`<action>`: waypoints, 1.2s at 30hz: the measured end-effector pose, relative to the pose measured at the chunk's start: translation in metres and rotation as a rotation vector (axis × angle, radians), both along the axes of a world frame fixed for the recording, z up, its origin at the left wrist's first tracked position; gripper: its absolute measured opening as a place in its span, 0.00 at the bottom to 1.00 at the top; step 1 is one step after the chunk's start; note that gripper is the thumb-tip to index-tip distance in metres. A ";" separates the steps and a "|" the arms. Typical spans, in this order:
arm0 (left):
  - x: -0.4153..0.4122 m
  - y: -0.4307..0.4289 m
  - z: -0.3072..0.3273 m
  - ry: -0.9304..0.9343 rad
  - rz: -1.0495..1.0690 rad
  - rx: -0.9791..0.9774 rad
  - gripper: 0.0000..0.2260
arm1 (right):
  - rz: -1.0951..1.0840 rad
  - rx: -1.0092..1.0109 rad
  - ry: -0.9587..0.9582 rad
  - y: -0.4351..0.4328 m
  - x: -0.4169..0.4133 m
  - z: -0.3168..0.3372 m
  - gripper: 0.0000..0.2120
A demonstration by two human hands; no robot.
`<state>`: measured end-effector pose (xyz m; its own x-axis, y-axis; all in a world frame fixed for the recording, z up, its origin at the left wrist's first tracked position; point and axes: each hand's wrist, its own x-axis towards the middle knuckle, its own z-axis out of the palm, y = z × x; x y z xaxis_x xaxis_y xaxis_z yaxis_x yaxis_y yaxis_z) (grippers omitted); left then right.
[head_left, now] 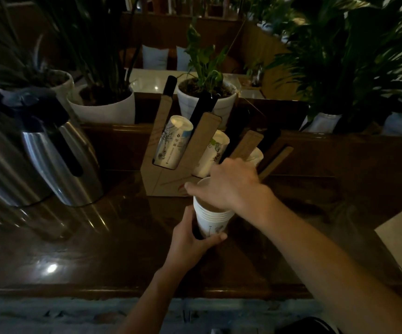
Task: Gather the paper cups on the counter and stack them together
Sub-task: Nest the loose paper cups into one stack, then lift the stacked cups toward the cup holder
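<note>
A stack of white paper cups [213, 216] with several rims showing stands upright over the dark wooden counter [98, 237], just in front of a cardboard cup holder [163, 174]. My left hand [192, 239] wraps around the bottom of the stack. My right hand [228, 186] comes from above and grips the rim of the top cup [201, 186], covering most of its mouth. The holder's slots contain tilted sleeves of printed white cups: one on the left [173, 143], one in the middle [212, 155] and one partly hidden behind my right hand [256, 155].
Two steel thermos jugs [58, 160] stand at the left of the counter. White pots with plants [103, 107] [207, 97] line the raised ledge behind the holder, and more plants fill the right. The counter's front edge [123, 290] runs below my arms.
</note>
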<state>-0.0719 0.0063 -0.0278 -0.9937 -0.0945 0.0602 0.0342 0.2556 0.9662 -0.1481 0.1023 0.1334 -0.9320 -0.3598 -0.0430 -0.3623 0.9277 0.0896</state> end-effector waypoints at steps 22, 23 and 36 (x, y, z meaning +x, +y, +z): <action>0.044 -0.008 0.039 0.099 0.069 0.408 0.38 | 0.113 -1.423 -0.650 0.063 0.025 -0.094 0.29; 0.042 -0.010 0.045 0.117 0.082 0.389 0.40 | 0.126 -1.436 -0.625 0.062 0.026 -0.091 0.26; -0.013 -0.034 0.129 0.463 0.106 -0.211 0.39 | -0.046 -2.290 -0.200 0.048 -0.021 -0.008 0.38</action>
<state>-0.0850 -0.0279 0.1010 -0.8439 -0.1316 0.5201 0.4093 0.4688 0.7828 -0.1693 0.1506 0.1255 -0.9757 0.0823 0.2031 -0.2122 -0.5860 -0.7820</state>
